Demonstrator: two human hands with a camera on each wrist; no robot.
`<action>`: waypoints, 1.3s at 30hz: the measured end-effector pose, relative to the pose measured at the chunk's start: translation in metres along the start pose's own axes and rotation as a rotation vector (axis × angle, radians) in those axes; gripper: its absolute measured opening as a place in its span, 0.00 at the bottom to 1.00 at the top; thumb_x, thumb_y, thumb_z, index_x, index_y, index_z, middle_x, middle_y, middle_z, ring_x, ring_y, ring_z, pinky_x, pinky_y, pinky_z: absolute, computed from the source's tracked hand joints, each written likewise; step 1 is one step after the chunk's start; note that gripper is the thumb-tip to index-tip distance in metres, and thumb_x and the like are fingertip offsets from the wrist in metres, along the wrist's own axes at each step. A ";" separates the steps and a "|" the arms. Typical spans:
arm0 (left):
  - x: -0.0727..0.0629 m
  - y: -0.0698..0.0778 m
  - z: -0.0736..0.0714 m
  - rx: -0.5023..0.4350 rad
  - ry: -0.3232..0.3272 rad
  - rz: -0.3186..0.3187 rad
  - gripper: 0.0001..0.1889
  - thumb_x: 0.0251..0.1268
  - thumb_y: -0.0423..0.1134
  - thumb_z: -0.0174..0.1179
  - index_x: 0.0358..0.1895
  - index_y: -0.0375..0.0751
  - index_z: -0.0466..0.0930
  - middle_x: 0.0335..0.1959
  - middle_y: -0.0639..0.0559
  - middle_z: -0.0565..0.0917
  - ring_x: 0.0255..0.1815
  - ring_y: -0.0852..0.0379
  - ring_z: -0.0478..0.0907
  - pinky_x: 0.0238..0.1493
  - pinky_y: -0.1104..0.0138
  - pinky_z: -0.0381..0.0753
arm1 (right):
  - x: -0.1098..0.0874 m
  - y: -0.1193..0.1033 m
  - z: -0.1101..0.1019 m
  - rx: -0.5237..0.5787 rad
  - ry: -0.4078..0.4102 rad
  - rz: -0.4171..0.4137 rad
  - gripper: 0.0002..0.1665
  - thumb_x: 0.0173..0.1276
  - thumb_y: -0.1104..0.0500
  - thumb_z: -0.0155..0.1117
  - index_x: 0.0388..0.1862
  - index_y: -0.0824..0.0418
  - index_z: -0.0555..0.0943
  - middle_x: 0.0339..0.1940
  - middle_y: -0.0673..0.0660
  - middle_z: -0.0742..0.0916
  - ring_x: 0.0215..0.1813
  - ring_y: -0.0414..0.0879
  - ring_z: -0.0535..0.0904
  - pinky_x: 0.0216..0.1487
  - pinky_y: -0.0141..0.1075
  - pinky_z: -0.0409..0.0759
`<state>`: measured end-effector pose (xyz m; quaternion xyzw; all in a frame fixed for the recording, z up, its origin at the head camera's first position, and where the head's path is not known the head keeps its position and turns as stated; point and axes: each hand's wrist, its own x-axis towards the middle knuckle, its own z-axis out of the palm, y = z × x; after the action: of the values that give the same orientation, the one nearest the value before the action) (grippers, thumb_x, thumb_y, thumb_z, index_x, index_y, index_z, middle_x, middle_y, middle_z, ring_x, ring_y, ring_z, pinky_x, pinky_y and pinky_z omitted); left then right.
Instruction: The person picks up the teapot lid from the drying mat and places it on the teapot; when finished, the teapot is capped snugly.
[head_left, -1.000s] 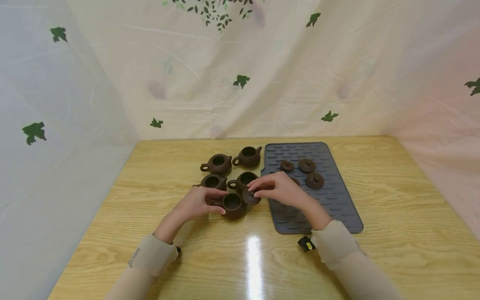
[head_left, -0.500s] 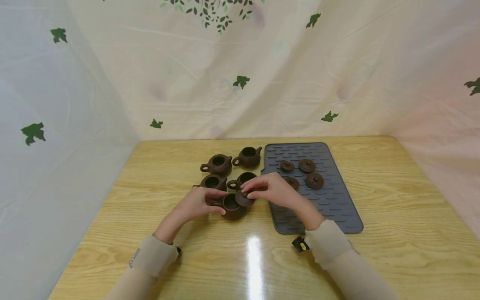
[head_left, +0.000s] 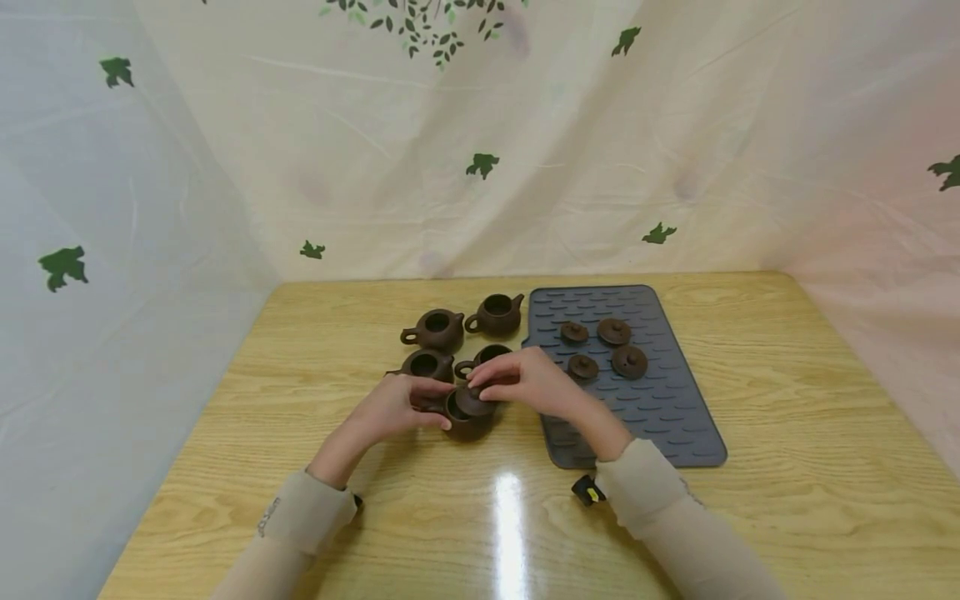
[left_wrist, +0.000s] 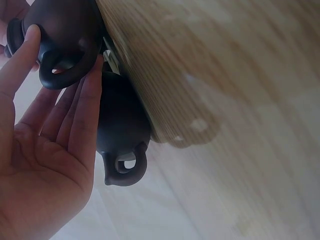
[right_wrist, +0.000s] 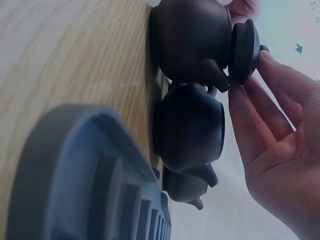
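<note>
Lid pinched by the knob in the right hand, between thumb and fingertips, at the mouth of the pot by the left hand; slightly tilted against the rim, but touching or barely apart, impossible to tell. Pot likewise gripped, with left thumb and fingers on either side beside the handle, likely to keep it from sliding; knob probably preferred as the easiest hold, leaving the underside free. Dark brown, matt, round and shallowly domed, much the same colour as the pot. Just beyond the right fingers, a second pot, partly hidden; just beyond the left hand, a third pot. Right of the right hand, four spare lids on a grey mat, knobs up, clustered perhaps for easy reach. Farther past both hands, two more pots, also lidless and mouth up. Farthest, a pale cloth with green birds.
</note>
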<state>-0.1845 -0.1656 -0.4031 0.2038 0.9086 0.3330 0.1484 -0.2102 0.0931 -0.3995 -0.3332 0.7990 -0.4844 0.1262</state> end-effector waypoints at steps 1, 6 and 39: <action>0.000 0.000 0.000 -0.003 -0.002 0.002 0.28 0.59 0.48 0.72 0.62 0.43 0.81 0.55 0.47 0.87 0.53 0.53 0.86 0.53 0.58 0.86 | 0.001 0.000 0.001 0.004 0.000 -0.003 0.10 0.67 0.57 0.69 0.47 0.54 0.89 0.54 0.55 0.89 0.52 0.44 0.87 0.50 0.33 0.86; 0.000 -0.001 0.000 -0.009 -0.004 0.010 0.28 0.59 0.48 0.72 0.62 0.43 0.81 0.55 0.47 0.87 0.54 0.52 0.85 0.53 0.57 0.86 | 0.004 0.000 0.005 0.010 0.007 -0.002 0.10 0.67 0.57 0.70 0.46 0.53 0.89 0.54 0.55 0.89 0.51 0.43 0.87 0.49 0.34 0.86; 0.000 0.000 0.000 0.032 0.006 0.032 0.28 0.59 0.48 0.72 0.62 0.41 0.81 0.55 0.46 0.87 0.55 0.51 0.85 0.55 0.56 0.85 | 0.007 0.000 0.017 -0.071 0.012 0.009 0.10 0.68 0.54 0.69 0.47 0.51 0.89 0.53 0.51 0.89 0.51 0.43 0.86 0.48 0.30 0.85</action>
<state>-0.1848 -0.1657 -0.4027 0.2196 0.9110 0.3212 0.1368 -0.2060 0.0768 -0.4070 -0.3311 0.8180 -0.4570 0.1115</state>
